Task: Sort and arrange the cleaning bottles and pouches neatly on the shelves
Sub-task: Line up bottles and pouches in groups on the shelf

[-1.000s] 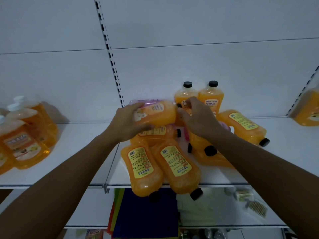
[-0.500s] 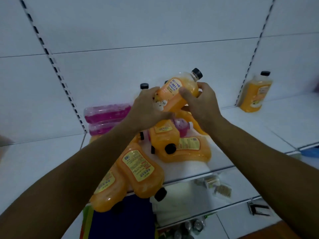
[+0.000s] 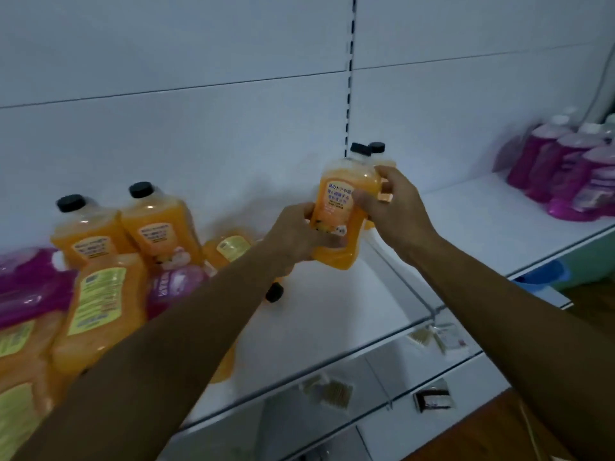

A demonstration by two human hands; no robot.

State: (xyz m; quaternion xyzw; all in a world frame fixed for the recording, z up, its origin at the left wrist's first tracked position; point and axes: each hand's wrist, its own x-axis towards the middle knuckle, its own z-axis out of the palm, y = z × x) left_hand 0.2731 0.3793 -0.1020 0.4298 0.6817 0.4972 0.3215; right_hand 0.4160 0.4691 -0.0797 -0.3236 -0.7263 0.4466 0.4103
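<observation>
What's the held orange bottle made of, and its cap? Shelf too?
Held orange bottle: looks like clear glossy plastic, since the orange liquid shows through and highlights glint near its shoulder. Cap: black, matte, probably plastic. Shelf: smooth white, likely painted metal, though the blur leaves that open.

free: bare shelf [image 3: 332, 314] centre | blocked: orange bottles [image 3: 100, 314] left, upright bottle [image 3: 377, 151] behind

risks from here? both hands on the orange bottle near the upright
1. The held orange bottle is close to a standing bottle behind it; setting it down could knock that one over.
2. The lying bottles at left sit near the shelf edge, under the left hand forearm; a sweep could push them off.
</observation>
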